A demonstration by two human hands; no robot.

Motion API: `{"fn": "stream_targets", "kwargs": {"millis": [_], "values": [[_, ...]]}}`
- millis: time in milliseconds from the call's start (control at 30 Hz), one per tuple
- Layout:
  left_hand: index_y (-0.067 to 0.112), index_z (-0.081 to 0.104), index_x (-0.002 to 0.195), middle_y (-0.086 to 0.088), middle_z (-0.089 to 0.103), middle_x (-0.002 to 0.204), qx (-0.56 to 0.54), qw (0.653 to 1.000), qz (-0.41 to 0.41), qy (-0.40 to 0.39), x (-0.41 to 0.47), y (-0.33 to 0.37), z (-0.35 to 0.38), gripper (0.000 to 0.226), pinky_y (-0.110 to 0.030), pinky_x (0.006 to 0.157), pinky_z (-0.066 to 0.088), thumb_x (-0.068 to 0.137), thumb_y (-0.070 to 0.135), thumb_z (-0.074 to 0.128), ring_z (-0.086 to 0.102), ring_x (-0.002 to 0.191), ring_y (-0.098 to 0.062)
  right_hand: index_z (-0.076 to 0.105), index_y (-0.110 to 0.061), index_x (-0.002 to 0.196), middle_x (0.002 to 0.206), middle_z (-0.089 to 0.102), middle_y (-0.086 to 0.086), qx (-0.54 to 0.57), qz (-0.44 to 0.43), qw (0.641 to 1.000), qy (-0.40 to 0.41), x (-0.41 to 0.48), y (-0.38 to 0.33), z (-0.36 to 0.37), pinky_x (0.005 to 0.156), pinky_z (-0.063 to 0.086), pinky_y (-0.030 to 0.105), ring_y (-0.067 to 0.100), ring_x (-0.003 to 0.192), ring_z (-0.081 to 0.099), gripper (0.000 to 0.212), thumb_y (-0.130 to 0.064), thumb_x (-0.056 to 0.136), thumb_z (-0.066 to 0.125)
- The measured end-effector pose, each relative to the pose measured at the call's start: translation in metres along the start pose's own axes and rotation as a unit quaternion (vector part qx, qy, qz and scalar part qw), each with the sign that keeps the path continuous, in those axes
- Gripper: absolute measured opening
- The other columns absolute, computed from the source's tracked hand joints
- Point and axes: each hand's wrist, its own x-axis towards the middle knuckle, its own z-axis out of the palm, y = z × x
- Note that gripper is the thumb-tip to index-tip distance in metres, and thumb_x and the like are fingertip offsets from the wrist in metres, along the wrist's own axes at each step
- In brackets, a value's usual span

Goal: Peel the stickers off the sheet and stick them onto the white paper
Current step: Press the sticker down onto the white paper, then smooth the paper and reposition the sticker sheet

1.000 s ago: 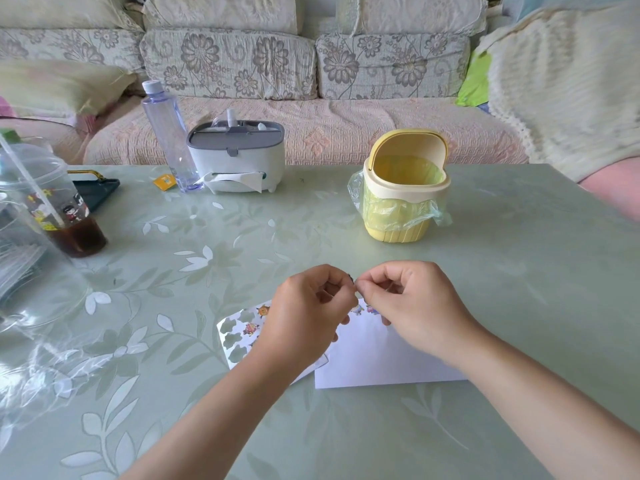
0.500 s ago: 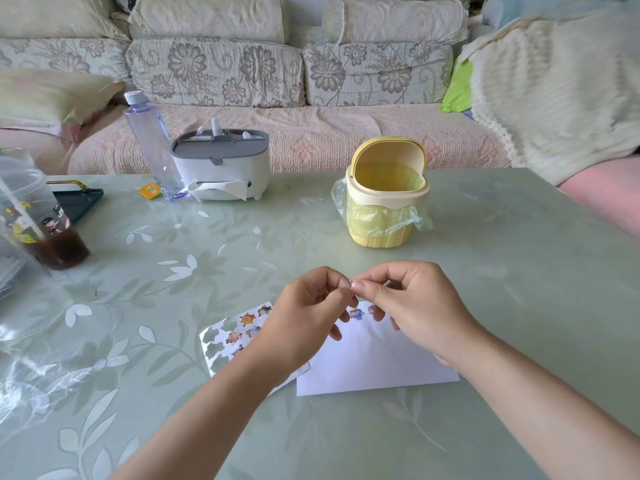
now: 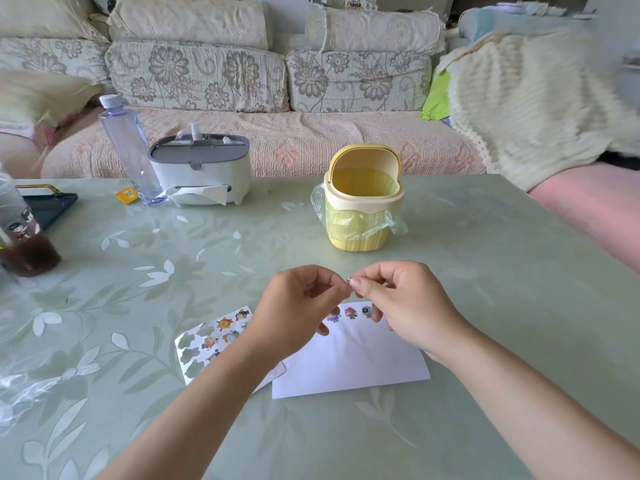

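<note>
Little change over the last second: left hand (image 3: 294, 306) and right hand (image 3: 405, 303) stay fingertip to fingertip at frame centre, both pinching a tiny sticker (image 3: 348, 280), only a grey sliver of it visible so the design can't be told. The hands now sit slightly higher against the white paper (image 3: 353, 362), which uncovers three placed stickers (image 3: 350, 312) in a row along its top edge. The paper lies flat on the surface (image 3: 485, 271), lower centre. The sticker sheet (image 3: 204, 344) is at lower centre-left, its right side under the left forearm and touching or tucked under the paper's edge, several cut-outs already empty. Judgement: the sticker is off the sheet and being passed or straightened between the fingers, not yet stuck down; next spot likely beside the row
</note>
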Motion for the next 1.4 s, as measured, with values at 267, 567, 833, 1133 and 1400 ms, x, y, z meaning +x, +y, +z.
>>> {"fn": "stream_targets", "kwargs": {"millis": [267, 567, 833, 1133, 1400], "values": [[0.031, 0.061, 0.076, 0.029, 0.061, 0.069, 0.208, 0.975, 0.078, 0.013, 0.004, -0.008, -0.011, 0.018, -0.021, 0.057, 0.048, 0.091, 0.027, 0.069, 0.059, 0.057, -0.006, 0.066, -0.03, 0.087, 0.07, 0.059, -0.024, -0.276, -0.145, 0.95, 0.03, -0.001, 0.0, -0.01, 0.055, 0.032, 0.019, -0.005, 0.066, 0.053, 0.01, -0.03, 0.096, 0.062], [0.022, 0.061, 0.082, 0.011, 0.074, 0.074, 0.096, 0.994, 0.016, 0.057, 0.013, 0.002, -0.031, 0.022, -0.037, 0.048, 0.055, 0.093, 0.04, 0.067, 0.066, 0.056, -0.012, 0.078, -0.028, 0.087, 0.082, 0.076, -0.01, -0.285, -0.157, 0.916, 0.237, 0.067, -0.035, -0.019, 0.066, 0.048, 0.028, 0.015, 0.078, 0.067, 0.008, -0.033, 0.088, 0.072], [0.02, 0.062, 0.084, 0.01, 0.075, 0.073, 0.046, 0.997, -0.007, 0.063, 0.013, -0.001, -0.035, 0.023, -0.026, 0.046, 0.049, 0.093, 0.04, 0.068, 0.065, 0.053, -0.01, 0.078, -0.03, 0.1, 0.098, 0.077, -0.01, -0.315, -0.079, 0.923, 0.208, 0.157, -0.046, -0.023, 0.085, 0.053, 0.03, 0.016, 0.101, 0.068, 0.014, -0.026, 0.087, 0.073], [0.029, 0.055, 0.08, 0.016, 0.058, 0.067, 0.217, 0.946, 0.177, 0.161, 0.007, -0.018, -0.045, 0.017, -0.03, 0.048, 0.046, 0.092, 0.033, 0.066, 0.053, 0.053, -0.012, 0.072, -0.016, 0.076, 0.069, 0.07, -0.004, -0.194, -0.043, 0.976, 0.094, 0.06, -0.052, 0.022, 0.068, 0.052, 0.034, 0.02, 0.066, 0.063, 0.03, -0.041, 0.088, 0.061], [0.02, 0.061, 0.081, 0.009, 0.057, 0.071, 0.375, 0.851, 0.335, 0.15, -0.012, -0.027, -0.047, 0.007, -0.025, 0.036, 0.037, 0.087, 0.024, 0.061, 0.047, 0.051, -0.009, 0.071, -0.015, 0.083, 0.072, 0.068, 0.001, -0.017, 0.177, 0.975, -0.13, 0.008, -0.041, 0.042, 0.049, 0.021, 0.027, 0.022, 0.058, 0.05, 0.028, -0.038, 0.091, 0.058]]}}
